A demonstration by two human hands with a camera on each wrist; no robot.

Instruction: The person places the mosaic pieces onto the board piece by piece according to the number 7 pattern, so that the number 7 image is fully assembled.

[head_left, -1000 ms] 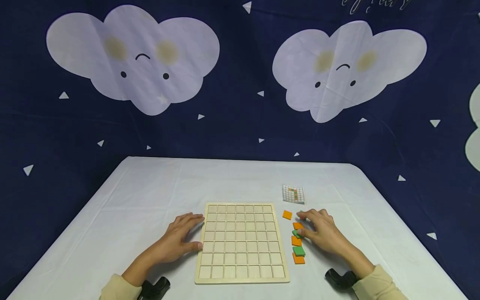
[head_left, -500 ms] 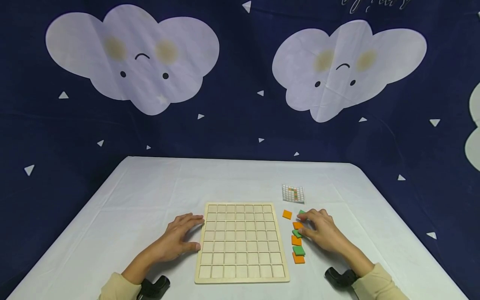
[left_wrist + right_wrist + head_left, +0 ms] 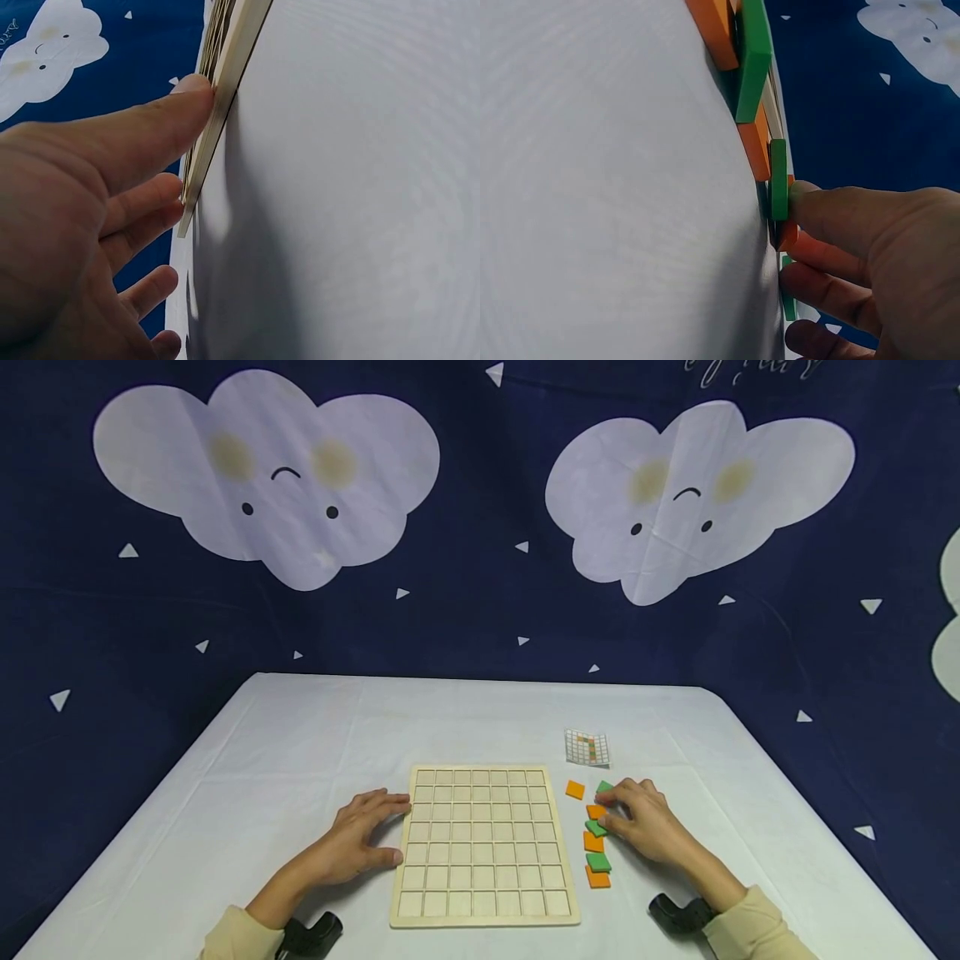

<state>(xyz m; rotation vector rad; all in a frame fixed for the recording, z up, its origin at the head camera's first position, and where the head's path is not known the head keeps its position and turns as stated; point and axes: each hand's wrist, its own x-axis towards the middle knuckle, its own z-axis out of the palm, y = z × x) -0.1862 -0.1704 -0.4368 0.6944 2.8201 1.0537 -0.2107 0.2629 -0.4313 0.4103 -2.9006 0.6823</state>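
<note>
A pale wooden grid board point(image 3: 483, 853) lies flat on the white table. At its left edge rests my left hand point(image 3: 352, 835), with spread fingers and the thumb point(image 3: 176, 112) right at the rim in the left wrist view. Right of the board my right hand point(image 3: 641, 818) bends over a column of small square tiles. Its thumb point(image 3: 832, 210) touches a green tile point(image 3: 778, 180). The fingertips lie by the farther green tile point(image 3: 604, 787), partly covering it. Between these two is an orange tile point(image 3: 596, 812); nearer are an orange tile point(image 3: 593, 842) and a green tile point(image 3: 597, 862).
At the column's near end an orange tile point(image 3: 597, 879) is partly under the green one. A separate orange tile point(image 3: 574, 790) lies by the board's far right corner. Behind it is a small printed grid card point(image 3: 587, 748). A dark blue cloud-patterned cloth point(image 3: 480, 627) hangs behind the table.
My right fingertips have drawn slightly back, and more of the farther green tile shows. My left hand has barely shifted; board and card are unchanged.
</note>
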